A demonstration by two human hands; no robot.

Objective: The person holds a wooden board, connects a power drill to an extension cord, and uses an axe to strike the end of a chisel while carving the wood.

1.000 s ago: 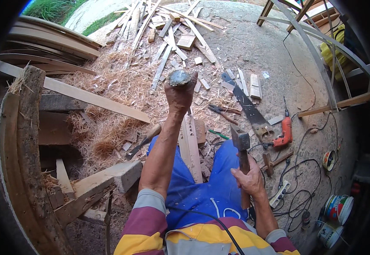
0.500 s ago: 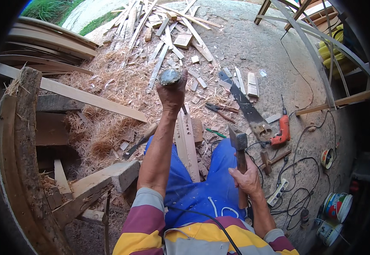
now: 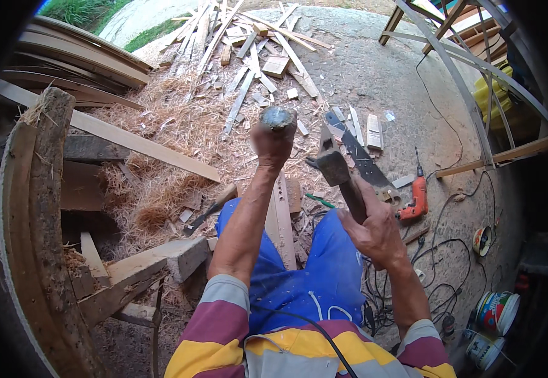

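Note:
My left hand [image 3: 274,150] is closed around an upright chisel, whose battered grey top [image 3: 278,118] sticks out above the fist. The hand hides its lower part. Below it, a long pale wooden piece [image 3: 279,220] with a row of holes runs between my blue-trousered legs. My right hand [image 3: 376,232] grips a hammer by its dark wooden handle. The hammer's metal head [image 3: 332,166] is raised right of the chisel, apart from its top. I cannot tell whether the chisel touches the wood.
Wood shavings and offcuts [image 3: 276,66] cover the ground ahead. A handsaw [image 3: 363,157] and orange drill [image 3: 417,196] lie to the right, among cables [image 3: 453,242]. At left stand a rough timber frame [image 3: 50,170] and a slanting plank [image 3: 141,146]. Buckets [image 3: 499,313] sit at lower right.
The hammer has risen and moved forward with my right hand, its head tilting toward the chisel. My left hand, with the chisel, has shifted slightly right.

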